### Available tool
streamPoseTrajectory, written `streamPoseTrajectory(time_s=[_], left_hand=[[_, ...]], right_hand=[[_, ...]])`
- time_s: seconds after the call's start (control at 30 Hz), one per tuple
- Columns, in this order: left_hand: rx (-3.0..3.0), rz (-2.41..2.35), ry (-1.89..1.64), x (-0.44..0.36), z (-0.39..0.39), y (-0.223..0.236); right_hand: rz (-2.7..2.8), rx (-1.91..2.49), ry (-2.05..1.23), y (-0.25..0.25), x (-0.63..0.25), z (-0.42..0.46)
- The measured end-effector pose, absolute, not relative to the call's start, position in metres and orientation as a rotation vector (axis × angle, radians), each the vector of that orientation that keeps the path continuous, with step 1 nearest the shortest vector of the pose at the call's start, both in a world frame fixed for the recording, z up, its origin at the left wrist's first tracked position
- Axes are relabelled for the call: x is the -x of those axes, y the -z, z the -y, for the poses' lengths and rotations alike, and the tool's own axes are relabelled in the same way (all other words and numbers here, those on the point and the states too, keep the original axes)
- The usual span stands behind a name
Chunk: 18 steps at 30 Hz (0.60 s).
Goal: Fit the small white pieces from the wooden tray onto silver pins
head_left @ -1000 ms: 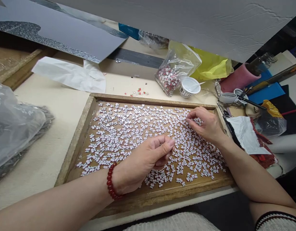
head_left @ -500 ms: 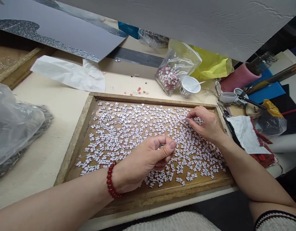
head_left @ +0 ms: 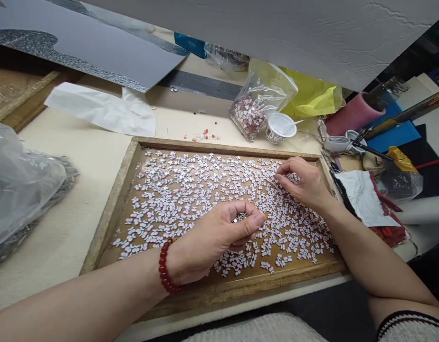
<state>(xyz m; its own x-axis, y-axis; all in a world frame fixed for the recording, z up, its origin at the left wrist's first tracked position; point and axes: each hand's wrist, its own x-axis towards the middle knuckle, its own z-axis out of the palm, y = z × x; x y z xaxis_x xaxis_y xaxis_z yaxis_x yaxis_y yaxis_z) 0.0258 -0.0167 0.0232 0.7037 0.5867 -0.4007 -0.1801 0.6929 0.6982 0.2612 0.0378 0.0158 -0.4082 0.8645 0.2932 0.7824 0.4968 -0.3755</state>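
Note:
A shallow wooden tray point(head_left: 111, 204) lies in front of me, its floor strewn with small white cherry-shaped pieces point(head_left: 169, 197) that stay a little apart from one another. Over the near middle of it, my left hand point(head_left: 219, 232) is curled closed around small shiny silvery pieces point(head_left: 240, 217), glimpsed between thumb and forefinger. A red bead bracelet point(head_left: 165, 267) circles that wrist. My right hand point(head_left: 305, 183) is at the far right part of the tray, thumb and forefinger pinched close to the white pieces; whatever the fingertips hold is hidden.
Behind the tray stand a clear bag of red and white pieces point(head_left: 248, 116) and a white cup point(head_left: 281, 128). Loose red bits point(head_left: 205, 133) and white paper point(head_left: 101, 107) lie nearby. At left is a plastic bag point(head_left: 23, 175); a large white board point(head_left: 294, 38) overhangs the back.
My left hand has shifted slightly to the right and its thumb has moved, so more of the silvery pieces show. My right hand stays at nearly the same spot.

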Motion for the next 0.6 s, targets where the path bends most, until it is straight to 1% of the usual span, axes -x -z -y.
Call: streamPoseTrajectory(time_s=[0.6], left_hand=[[-0.703, -0.674, -0.49, -0.0257, 0.0147, -0.0198]], right_hand=[[2.295, 1.359, -0.269, -0.0155, -0.2604, -0.0371]])
